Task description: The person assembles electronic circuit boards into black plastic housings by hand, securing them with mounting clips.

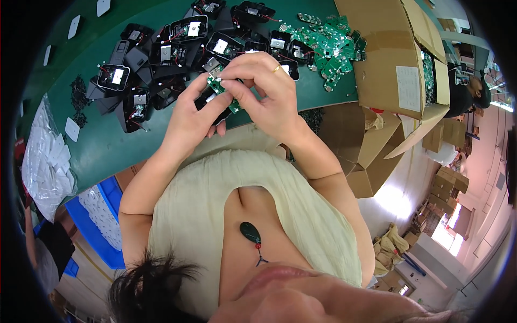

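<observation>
Both my hands meet over the green table (107,145), near its front edge. My left hand (189,116) and my right hand (267,91) pinch a small green circuit board (217,84) between their fingertips. A ring is on my right hand. Under the board my left hand also cradles a black plastic housing (214,105), mostly hidden by the fingers. Whether the board sits inside the housing I cannot tell.
Several open black housings (161,54) with boards and wires lie behind my hands. A heap of green circuit boards (331,46) sits beside an open cardboard box (388,54). A bag of white pads (46,156) and blue bins (102,215) are at the left. Another person (468,91) works at the right.
</observation>
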Tool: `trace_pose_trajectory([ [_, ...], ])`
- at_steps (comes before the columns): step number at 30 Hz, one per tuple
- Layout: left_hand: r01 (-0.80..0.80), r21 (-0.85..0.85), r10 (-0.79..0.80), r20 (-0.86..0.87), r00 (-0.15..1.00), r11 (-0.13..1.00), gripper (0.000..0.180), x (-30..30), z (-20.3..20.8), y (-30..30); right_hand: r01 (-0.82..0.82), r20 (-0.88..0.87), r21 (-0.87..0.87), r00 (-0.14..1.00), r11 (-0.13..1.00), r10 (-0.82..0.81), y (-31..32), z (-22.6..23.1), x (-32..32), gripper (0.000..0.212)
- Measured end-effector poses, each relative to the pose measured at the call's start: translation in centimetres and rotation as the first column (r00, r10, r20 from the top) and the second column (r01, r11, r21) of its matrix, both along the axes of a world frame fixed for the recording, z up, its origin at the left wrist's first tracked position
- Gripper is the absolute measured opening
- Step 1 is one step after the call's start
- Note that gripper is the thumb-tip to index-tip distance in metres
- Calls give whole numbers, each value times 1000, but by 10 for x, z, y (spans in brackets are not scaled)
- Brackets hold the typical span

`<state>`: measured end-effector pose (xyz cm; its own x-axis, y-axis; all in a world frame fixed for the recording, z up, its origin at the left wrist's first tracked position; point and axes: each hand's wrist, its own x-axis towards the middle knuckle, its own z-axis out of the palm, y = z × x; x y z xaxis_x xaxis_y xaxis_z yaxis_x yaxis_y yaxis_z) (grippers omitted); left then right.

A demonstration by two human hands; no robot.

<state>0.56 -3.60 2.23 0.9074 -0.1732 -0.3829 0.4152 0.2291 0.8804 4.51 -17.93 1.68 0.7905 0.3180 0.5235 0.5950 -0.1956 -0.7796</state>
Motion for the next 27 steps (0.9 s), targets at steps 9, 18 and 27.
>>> trace_pose_trajectory([
  [9, -118, -61, 117, -20, 993, 991, 32, 3, 6, 4, -66, -480, 353, 844, 933, 240, -2, -8, 5, 11],
  [18, -201, 195, 162, 200, 966, 960, 25, 3, 3, 12, -89, 161, -169, 980, 982, 117, -5, 0, 17, 21],
  [27, -415, 417, 44, 660, 750, 809, 30, 8, 0, 11, 57, 380, -378, 920, 924, 99, -2, 7, 15, 26],
])
